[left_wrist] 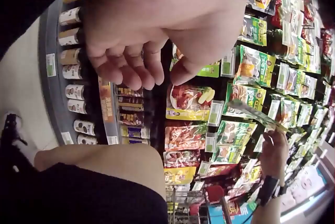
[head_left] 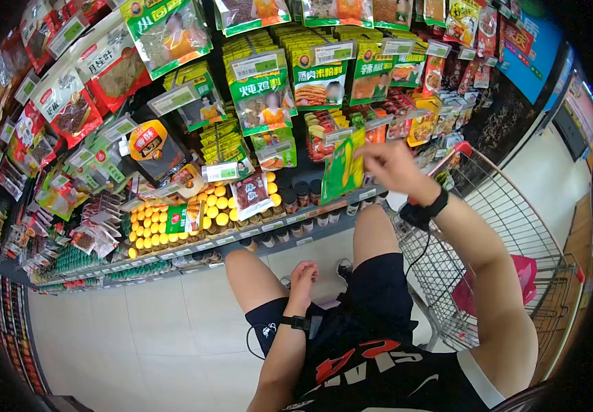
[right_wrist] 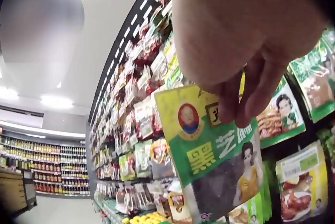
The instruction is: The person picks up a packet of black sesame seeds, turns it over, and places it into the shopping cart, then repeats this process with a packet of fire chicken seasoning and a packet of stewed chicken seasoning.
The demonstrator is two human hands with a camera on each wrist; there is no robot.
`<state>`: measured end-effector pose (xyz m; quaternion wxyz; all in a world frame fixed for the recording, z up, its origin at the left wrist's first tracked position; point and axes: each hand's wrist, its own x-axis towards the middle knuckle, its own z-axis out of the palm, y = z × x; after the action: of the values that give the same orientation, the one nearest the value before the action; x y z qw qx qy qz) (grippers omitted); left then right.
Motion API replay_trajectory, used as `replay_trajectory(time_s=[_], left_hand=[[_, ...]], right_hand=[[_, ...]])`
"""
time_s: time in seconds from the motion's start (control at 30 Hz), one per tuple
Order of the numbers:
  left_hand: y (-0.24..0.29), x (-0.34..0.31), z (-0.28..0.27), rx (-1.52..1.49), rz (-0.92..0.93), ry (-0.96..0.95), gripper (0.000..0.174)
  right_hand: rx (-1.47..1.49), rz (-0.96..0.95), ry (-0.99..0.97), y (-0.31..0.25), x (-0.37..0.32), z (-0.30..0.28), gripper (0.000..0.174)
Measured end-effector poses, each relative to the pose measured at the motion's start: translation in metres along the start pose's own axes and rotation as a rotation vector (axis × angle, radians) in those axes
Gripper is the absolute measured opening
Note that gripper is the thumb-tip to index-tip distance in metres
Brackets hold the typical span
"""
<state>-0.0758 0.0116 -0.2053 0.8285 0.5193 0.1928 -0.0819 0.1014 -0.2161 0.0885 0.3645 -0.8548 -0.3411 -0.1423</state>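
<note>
A green and yellow packet (head_left: 343,167) is pinched at its top edge by my right hand (head_left: 396,167), in front of the hanging packets. In the right wrist view the packet (right_wrist: 212,156) faces the camera, with a dark lower part and a printed figure; the fingers of the right hand (right_wrist: 246,51) cover its top corner. My left hand (head_left: 303,278) hangs over my lap with loosely bent fingers and holds nothing. The left wrist view shows that left hand (left_wrist: 162,30) large, and farther off the right hand (left_wrist: 275,153) with the packet (left_wrist: 256,114) seen edge-on.
Rows of hanging packets (head_left: 262,96) fill the rack ahead. Below them, yellow-capped jars (head_left: 152,230) line a low shelf (head_left: 207,245). A wire shopping cart (head_left: 502,206) with a pink bag (head_left: 527,278) inside stands at the right, beside my right arm.
</note>
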Motion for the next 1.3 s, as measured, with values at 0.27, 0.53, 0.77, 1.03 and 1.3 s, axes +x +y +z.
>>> replay_trajectory(time_s=[0.27,0.53,0.77,1.03,1.3], left_hand=[[-0.006,0.001,0.016,0.084,-0.006,-0.110,0.007],[-0.013,0.010,0.032,0.119,-0.049,-0.190,0.007],[-0.015,0.011,0.029,0.078,-0.048,-0.173,0.005],[-0.009,0.005,0.030,0.110,-0.005,-0.121,0.002],[-0.018,0.006,0.025,0.192,0.009,-0.152,0.005]], right_hand=[[0.267,0.142,0.355,0.019,-0.018,-0.125,0.025],[0.187,0.609,0.344,0.075,-0.082,-0.211,0.022],[0.259,0.953,0.233,0.152,-0.160,-0.191,0.012],[-0.342,0.967,0.274,0.231,-0.241,-0.160,0.050],[-0.835,0.983,-0.167,0.251,-0.264,-0.157,0.026]])
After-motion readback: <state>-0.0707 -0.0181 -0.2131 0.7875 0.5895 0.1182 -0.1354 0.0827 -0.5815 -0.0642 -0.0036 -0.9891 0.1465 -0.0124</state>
